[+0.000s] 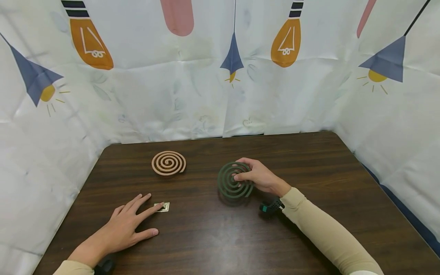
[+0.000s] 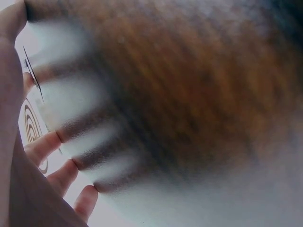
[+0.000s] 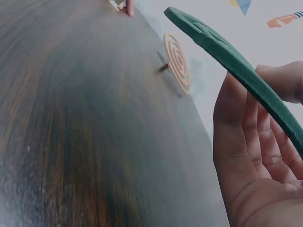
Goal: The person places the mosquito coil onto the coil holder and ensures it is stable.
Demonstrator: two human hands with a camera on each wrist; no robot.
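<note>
Fingers of the right hand [image 1: 262,176] pinch the green coil [image 3: 241,70], thumb on the upper face and the others behind, probably so that the flat turns remain supported while the disc is tilted over the table [image 1: 309,164]. The left hand [image 1: 123,229] is spread wide, its index fingertip touching the small metal stand [image 1: 166,206], likely to steady that light part; the fingertip covers some of the stand, so its full form cannot be made out. Farther out, the tan coil [image 1: 169,163] sits toward the far left; a thin pointed piece [image 3: 161,58] and a dark stub [image 3: 164,68] show beside it, possibly its support, though the joint is unclear. The left wrist view is mostly blurred and crops the hand at its left edge. In the right wrist view, the green coil runs out of frame. Beyond the table hangs a printed curtain [image 1: 192,103], cut off at the top.
</note>
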